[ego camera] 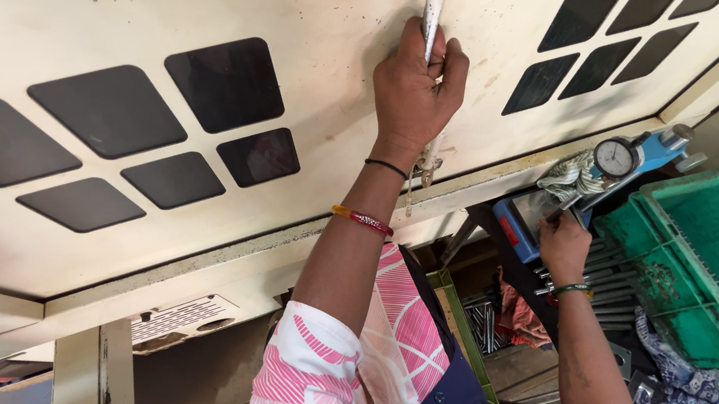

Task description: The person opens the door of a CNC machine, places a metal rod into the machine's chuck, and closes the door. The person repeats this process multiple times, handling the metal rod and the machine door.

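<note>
My left hand (414, 87) is closed around a white vertical door handle (434, 5) on a cream machine door (323, 38) with dark diamond-shaped windows. My right hand (563, 244) rests on a blue gauge stand (527, 220) and pinches a thin metal piece against its flat plate. A round dial gauge (616, 157) sits above that plate on a blue arm. A crumpled cloth (569, 173) lies just behind the stand.
A green plastic crate (709, 265) stands to the right of the gauge. Below the stand are a rack of metal rods (613, 287), a narrow green tray (459, 315) with small metal parts, and a patterned cloth (704, 399).
</note>
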